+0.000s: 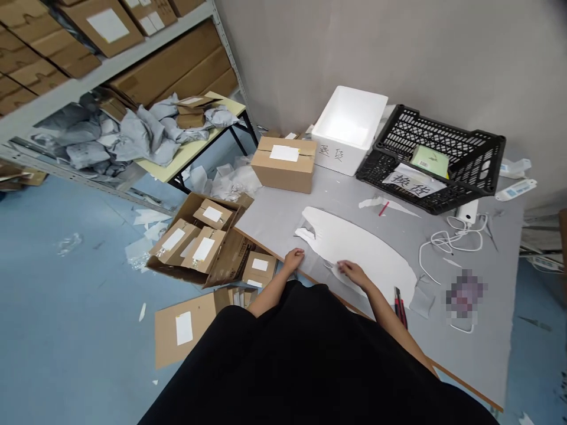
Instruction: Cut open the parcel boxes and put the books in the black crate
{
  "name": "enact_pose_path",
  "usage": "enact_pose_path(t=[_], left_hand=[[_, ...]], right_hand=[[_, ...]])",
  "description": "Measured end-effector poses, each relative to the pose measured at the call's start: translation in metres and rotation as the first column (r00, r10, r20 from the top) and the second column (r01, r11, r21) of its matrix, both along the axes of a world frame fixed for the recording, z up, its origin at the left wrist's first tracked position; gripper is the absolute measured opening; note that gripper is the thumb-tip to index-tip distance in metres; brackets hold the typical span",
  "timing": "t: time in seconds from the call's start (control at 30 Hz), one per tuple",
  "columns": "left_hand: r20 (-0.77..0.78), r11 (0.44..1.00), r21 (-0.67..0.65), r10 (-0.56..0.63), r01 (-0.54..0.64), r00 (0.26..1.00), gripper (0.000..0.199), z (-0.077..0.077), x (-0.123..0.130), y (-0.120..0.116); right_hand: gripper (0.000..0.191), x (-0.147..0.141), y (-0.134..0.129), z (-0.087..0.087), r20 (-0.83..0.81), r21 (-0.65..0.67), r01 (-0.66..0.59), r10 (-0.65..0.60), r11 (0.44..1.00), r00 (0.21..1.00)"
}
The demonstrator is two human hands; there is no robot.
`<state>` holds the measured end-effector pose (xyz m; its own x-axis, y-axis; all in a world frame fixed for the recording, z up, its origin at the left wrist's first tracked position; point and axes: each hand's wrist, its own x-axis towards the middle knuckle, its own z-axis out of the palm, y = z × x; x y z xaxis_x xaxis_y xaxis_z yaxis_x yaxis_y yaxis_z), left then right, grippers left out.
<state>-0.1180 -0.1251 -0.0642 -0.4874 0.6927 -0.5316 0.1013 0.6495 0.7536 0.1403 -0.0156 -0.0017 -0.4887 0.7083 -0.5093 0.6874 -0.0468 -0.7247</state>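
Note:
On the grey table lies a long white sheet (367, 236) with a curved outline and a torn flap at its left end. My right hand (354, 275) rests at the sheet's near edge, fingers stretched out and slightly apart, touching a loose white piece there. My left hand (294, 260) is curled closed at the table's front edge, just below the sheet's left end. Whatever it holds, if anything, is hidden. A red and black box cutter (401, 308) lies by my right forearm, close to the sheet's right end.
Behind the sheet stand a sealed carton (283, 168), a white foam box (336, 154) and a black crate (473, 147) holding a green box. A white cable (452, 236) coils at right. An open carton of parcels (221, 260) is left of the table (478, 366).

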Motion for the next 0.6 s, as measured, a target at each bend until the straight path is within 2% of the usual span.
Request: enact_pose_path(t=[0.17, 0.27, 0.4, 0.6], left_hand=[[-0.043, 0.994, 0.092, 0.060, -0.056, 0.997, 0.024, 0.020, -0.102, 0.019], [-0.068, 0.985, 0.137, 0.116, -0.106, 0.991, 0.025, 0.029, -0.159, 0.034], [-0.095, 0.965, 0.203, 0.191, -0.169, 0.977, 0.027, 0.041, -0.210, 0.055], [-0.119, 0.934, 0.275, 0.268, -0.228, 0.956, 0.032, 0.058, -0.248, 0.086]], right_hand=[[0.038, -0.119, 0.027, -0.015, -0.113, -0.068, 0.148, -0.155, 0.987, 0.981], [0.037, -0.170, 0.037, -0.014, -0.115, -0.039, 0.146, -0.150, 0.988, 0.982], [0.036, -0.211, 0.057, -0.011, -0.132, 0.007, 0.156, -0.153, 0.988, 0.979], [0.042, -0.249, 0.108, -0.007, -0.202, 0.096, 0.181, -0.159, 0.979, 0.966]])
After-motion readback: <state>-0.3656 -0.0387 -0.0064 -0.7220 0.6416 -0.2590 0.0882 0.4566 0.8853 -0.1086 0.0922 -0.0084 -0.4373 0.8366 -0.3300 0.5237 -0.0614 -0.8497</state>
